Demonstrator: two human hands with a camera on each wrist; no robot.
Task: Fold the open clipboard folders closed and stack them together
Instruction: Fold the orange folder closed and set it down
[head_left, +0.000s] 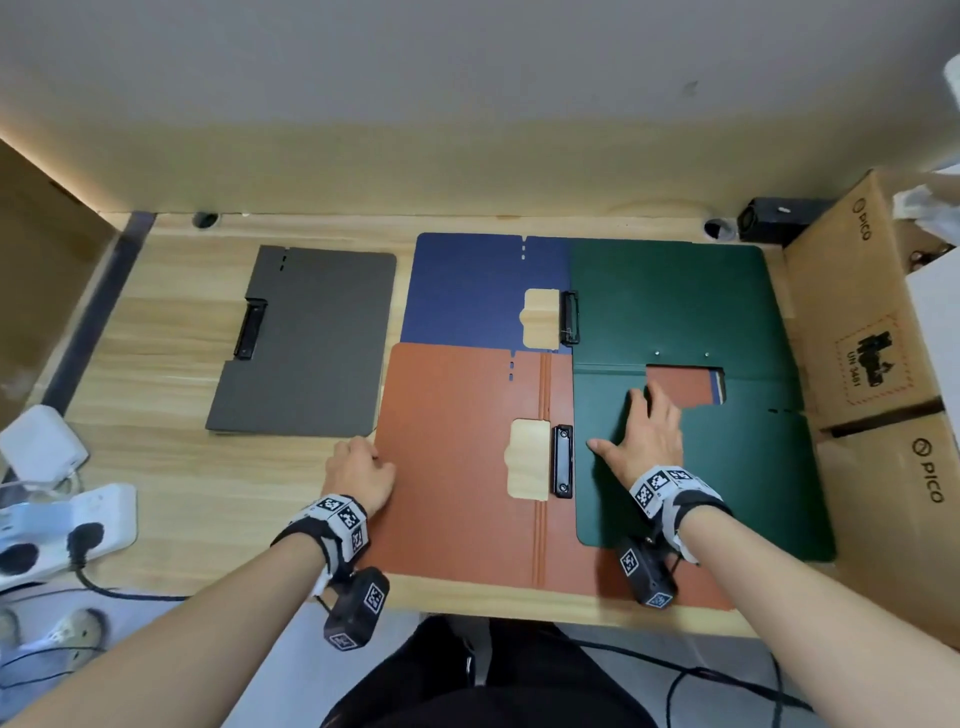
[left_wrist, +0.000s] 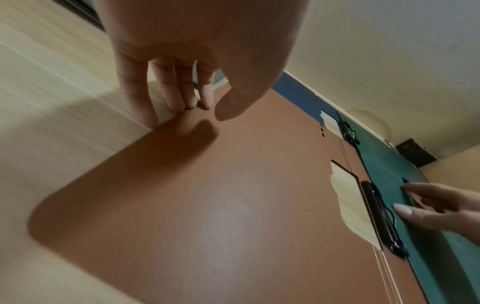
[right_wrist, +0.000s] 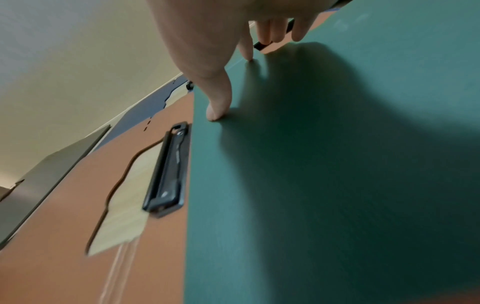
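Both forearms reach fwd, bare, w/ marker bands on wrists. Left hand (head_left: 361, 475) palm down, fingers (left_wrist: 179, 90) bent down, tips together, thumb just apart. Right hand (head_left: 644, 436) flat, fingers spread, thumb out to the left.

Four clipboard folders, all flat on the counter (head_left: 171, 488). Grey folder (head_left: 306, 343) folded closed, far left, apart from the rest, black clip at its left edge. Blue folder (head_left: 467, 291) open at the back, partly under two others. Orange folder (head_left: 452, 467) open, nearest the front edge, black clip (head_left: 562, 461) beside a cut-out. Green folder (head_left: 675, 301) open on the right, overlapping blue and orange, orange showing through its notch.
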